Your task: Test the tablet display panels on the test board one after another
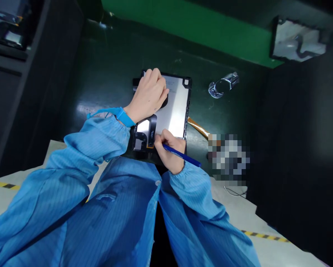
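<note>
The right hand pinches a blue pen between its fingers, over the lower part of a silver-backed panel lying on the dark green bench; the left hand lies over the panel's upper left with fingers curled, whether gripping anything I cannot tell; a clear plastic piece lies to the panel's right

Head view, facing steeply down at bench, probably near.
</note>
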